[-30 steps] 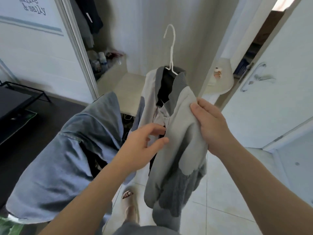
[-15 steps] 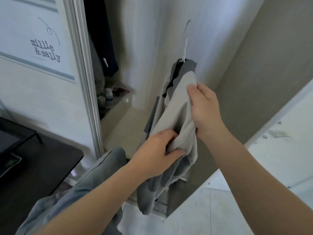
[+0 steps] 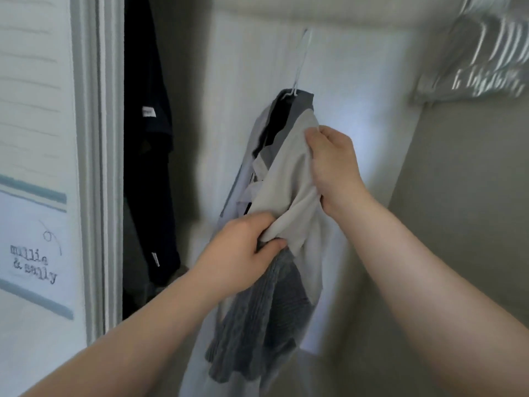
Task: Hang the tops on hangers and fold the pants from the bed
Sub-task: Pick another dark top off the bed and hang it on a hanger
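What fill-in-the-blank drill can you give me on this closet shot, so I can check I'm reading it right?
1. The grey top hangs on a ____ hanger.
2. The right hand grips the top ____ up than the left hand.
3. A dark garment hangs to the ____ of the top.

Missing words: white; higher; left.

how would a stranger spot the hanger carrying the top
Find the white closet back wall. In front of it is a grey two-tone top; the white hanger pokes its hook up from the collar. Unlike the blurred hangers bunched upper right, it carries a garment.
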`<move>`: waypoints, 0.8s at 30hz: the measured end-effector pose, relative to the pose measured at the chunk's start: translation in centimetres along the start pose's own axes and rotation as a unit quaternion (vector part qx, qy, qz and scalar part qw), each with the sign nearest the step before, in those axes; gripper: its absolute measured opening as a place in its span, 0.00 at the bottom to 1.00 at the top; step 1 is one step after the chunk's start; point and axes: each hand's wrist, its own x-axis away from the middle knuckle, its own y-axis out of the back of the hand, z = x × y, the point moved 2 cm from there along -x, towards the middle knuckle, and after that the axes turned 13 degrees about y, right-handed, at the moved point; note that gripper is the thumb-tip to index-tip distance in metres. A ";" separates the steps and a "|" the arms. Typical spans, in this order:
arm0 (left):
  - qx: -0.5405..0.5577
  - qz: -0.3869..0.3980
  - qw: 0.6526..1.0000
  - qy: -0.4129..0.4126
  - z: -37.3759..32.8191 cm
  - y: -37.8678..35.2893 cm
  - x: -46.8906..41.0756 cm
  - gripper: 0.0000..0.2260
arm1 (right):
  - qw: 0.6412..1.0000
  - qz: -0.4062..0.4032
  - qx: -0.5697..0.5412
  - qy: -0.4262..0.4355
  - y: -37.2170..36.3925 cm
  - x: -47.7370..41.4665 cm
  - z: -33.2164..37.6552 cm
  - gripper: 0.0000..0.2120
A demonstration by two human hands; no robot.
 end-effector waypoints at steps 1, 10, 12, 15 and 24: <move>-0.008 -0.005 1.000 -0.007 -0.1 0.5 -1.8 0.06 | 1.000 -0.003 -0.001 0.013 -0.1 -1.9 -0.1 0.22; -0.109 -0.078 0.990 -0.040 -3.2 6.4 -16.1 0.09 | 0.995 -0.016 0.002 0.098 -1.4 -17.2 1.9 0.22; -0.153 -0.086 0.983 -0.048 -4.1 7.6 -18.7 0.09 | 0.995 -0.023 0.005 0.101 -1.5 -20.0 2.6 0.23; -0.224 -0.112 0.966 -0.057 -5.4 9.1 -22.0 0.15 | 0.995 -0.042 0.000 0.089 -1.2 -23.5 3.0 0.23; -0.354 -0.080 0.931 -0.041 -6.8 10.3 -26.0 0.17 | 0.998 -0.042 -0.038 -0.026 -0.8 -27.6 1.2 0.17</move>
